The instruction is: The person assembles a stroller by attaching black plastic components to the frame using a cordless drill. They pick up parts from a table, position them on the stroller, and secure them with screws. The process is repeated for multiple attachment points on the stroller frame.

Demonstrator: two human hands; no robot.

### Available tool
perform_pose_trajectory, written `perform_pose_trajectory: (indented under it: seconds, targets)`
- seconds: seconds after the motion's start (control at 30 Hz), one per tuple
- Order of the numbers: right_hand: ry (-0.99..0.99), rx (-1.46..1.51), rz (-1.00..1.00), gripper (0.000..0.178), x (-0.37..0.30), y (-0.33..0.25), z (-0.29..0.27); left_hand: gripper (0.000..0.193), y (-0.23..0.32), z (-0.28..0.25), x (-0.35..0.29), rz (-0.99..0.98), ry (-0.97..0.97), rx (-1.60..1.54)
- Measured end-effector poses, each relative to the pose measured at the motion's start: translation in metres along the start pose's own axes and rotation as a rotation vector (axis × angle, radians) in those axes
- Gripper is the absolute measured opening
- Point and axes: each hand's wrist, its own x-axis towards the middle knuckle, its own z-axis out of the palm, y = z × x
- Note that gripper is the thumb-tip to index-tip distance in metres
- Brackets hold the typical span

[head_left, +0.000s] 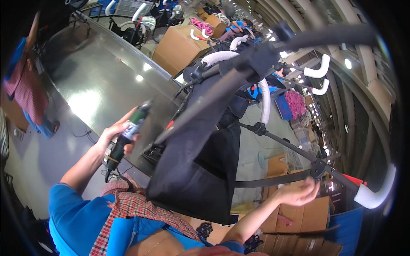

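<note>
My left hand is closed around a dark green corded electric screwdriver, its tip tilted up and away from me. In front of me stands a stroller with a dark tubular frame and black fabric. My right hand is beside a black frame joint, fingers curled together. Whatever those fingers hold, if anything, is too small to tell. A white-wrapped curved handle ends the tube past that joint. Another frame bar crosses close and blurred at the upper right.
A shiny metal worktable stretches away to the left. Beyond it stand a large cardboard box and several strollers. A person in a checked garment stands at the far left. More cardboard boxes are at the lower right.
</note>
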Motion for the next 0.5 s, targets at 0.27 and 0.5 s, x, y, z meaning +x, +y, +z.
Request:
perform_pose_trajectory:
  seconds: [0.27,0.5]
  targets:
    - [-0.906,0.442,1.613,0.055,-0.204,0.111,-0.013,0.08,-0.101,-0.088,-0.079,-0.253,0.691,0.181]
    - [-0.983,0.925,1.601,0.059,-0.292,0.058,0.079,0.09,-0.121,-0.093,-0.121,-0.234,0.739,0.129]
